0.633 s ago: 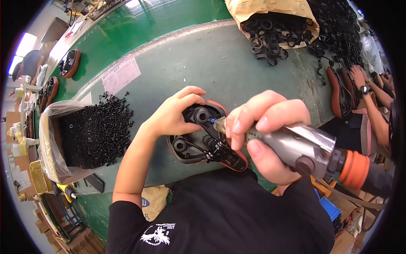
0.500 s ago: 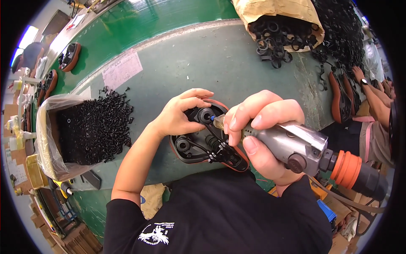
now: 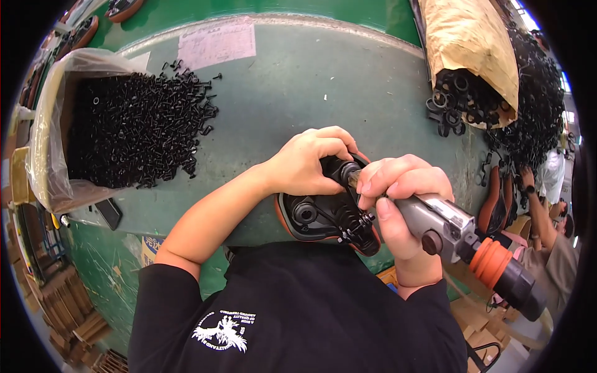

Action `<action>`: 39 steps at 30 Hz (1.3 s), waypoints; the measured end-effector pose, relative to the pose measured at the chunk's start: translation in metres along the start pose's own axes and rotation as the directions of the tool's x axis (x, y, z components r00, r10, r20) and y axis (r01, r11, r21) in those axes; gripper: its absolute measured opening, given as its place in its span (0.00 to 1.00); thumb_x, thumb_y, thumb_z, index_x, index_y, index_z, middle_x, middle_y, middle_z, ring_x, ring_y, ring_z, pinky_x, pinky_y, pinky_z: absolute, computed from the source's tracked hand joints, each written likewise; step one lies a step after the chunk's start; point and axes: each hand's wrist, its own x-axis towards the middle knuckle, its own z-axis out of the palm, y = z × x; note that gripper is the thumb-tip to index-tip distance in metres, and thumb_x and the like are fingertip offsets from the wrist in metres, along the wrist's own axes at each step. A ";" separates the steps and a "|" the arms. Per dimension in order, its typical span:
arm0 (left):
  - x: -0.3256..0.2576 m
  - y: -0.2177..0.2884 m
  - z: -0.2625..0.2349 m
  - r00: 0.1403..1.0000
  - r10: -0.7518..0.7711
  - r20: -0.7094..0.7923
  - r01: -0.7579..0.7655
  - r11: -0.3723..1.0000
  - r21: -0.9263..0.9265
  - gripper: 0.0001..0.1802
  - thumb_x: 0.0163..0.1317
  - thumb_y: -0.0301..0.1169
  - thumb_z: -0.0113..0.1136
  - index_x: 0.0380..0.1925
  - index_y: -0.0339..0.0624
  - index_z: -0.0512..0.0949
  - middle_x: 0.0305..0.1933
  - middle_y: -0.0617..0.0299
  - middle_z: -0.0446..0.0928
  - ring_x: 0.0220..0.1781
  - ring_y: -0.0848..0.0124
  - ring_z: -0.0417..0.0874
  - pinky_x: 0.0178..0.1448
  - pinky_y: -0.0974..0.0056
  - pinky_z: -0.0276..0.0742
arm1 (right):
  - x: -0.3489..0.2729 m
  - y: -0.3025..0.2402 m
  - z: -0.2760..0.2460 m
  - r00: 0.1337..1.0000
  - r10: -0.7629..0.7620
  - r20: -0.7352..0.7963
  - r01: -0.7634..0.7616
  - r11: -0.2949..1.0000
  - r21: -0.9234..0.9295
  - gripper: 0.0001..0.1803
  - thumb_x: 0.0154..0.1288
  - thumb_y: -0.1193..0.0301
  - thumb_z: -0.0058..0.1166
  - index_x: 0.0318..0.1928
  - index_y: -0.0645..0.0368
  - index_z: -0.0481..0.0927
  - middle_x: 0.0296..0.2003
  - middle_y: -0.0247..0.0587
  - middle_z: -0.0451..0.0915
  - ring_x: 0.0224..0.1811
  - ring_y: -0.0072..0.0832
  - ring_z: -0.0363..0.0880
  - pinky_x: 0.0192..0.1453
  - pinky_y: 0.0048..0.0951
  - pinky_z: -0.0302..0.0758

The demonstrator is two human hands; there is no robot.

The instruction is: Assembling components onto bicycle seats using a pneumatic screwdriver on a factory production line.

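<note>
Saddle: the bike saddle (image 3: 305, 214) lies upside down at the near edge of the table (image 3: 280, 93), around the middle, its narrow nose toward the near right and its brown rim showing on the left.
Left hand: the left hand (image 3: 308, 163) grips the saddle at its far side, fingers bent over the far rim, thumb on the underside.
Right hand: the right hand (image 3: 404, 196) is closed around the front of a silver power screwdriver (image 3: 441, 222) with an orange ring toward its back end.
Screwdriver tip: at the saddle's far round socket; whether it touches cannot be told.
Screws: a heap of black screws (image 3: 137, 124) fills a plastic-lined box (image 3: 46, 124) on the left and spills out to its right.
Paper: a pink sheet (image 3: 217, 43) lies flat on the far left of the table.
Bag: a brown paper bag (image 3: 476, 46) at the far right has black rings (image 3: 448, 105) at its mouth.
Right end: a pile of black parts (image 3: 538, 87), a second saddle (image 3: 491, 202) and a co-worker's arm (image 3: 541, 217).
</note>
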 end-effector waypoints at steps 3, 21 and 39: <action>-0.001 -0.001 0.001 1.000 -0.019 -0.013 0.018 1.000 -0.025 0.23 0.45 0.30 0.85 0.42 0.39 0.84 0.59 0.55 0.84 0.61 0.55 0.88 0.65 0.53 0.84 | 0.004 0.009 0.006 1.000 -0.026 0.003 0.026 0.997 -0.072 0.11 0.67 0.85 0.58 0.42 0.57 0.73 0.37 0.45 0.83 0.34 0.33 0.83 0.50 0.41 0.83; -0.001 0.017 -0.012 0.999 0.038 -0.025 -0.038 0.999 0.030 0.27 0.44 0.23 0.78 0.50 0.40 0.87 0.63 0.51 0.84 0.66 0.55 0.86 0.71 0.53 0.81 | -0.048 0.033 -0.065 0.928 -0.174 -0.330 0.135 0.981 -0.138 0.19 0.66 0.90 0.54 0.55 0.63 0.71 0.49 0.52 0.80 0.34 0.28 0.82 0.41 0.31 0.82; -0.059 0.012 -0.120 0.912 0.002 -0.411 0.386 0.340 0.857 0.19 0.64 0.32 0.74 0.53 0.37 0.84 0.57 0.50 0.82 0.56 0.48 0.85 0.59 0.52 0.83 | -0.080 0.068 -0.084 0.861 -0.001 -0.508 0.038 0.997 0.061 0.17 0.67 0.89 0.54 0.54 0.63 0.73 0.48 0.49 0.80 0.35 0.25 0.81 0.44 0.30 0.83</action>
